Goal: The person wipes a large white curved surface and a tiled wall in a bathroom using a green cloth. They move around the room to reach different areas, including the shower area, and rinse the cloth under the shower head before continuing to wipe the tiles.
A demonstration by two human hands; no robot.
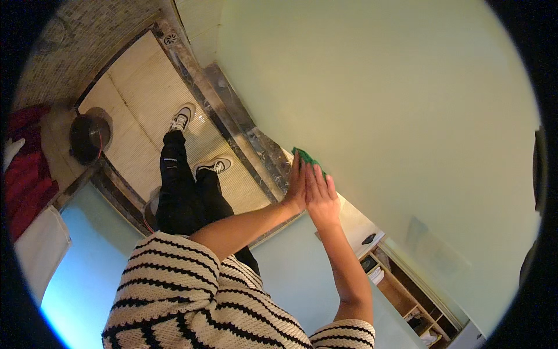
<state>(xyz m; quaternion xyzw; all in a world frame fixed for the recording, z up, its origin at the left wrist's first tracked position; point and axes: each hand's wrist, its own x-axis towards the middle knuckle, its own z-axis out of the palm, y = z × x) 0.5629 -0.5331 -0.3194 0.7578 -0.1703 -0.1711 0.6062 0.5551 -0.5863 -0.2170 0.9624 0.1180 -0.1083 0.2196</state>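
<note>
A crumpled green cloth (307,156) lies against a large smooth pale green wall or panel (375,109). My right hand (321,192) presses on it with fingers extended and close together. Right beside it, my left hand (297,183) is seen edge-on, its fingertips at the cloth's near edge. The two hands touch or overlap, and they cover much of the cloth. Just below them, a pale ledge (355,218) runs along the foot of the panel, with a small dark object (369,239) on it.
My shoes stand on a ribbed beige tile floor (130,87), bordered by dark marble strips (266,152). A round drain cover (170,39) lies at the far corner. To the left are a dark bucket-like container (85,139) and red fabric (28,183). Open shelf compartments (396,294) hold several items.
</note>
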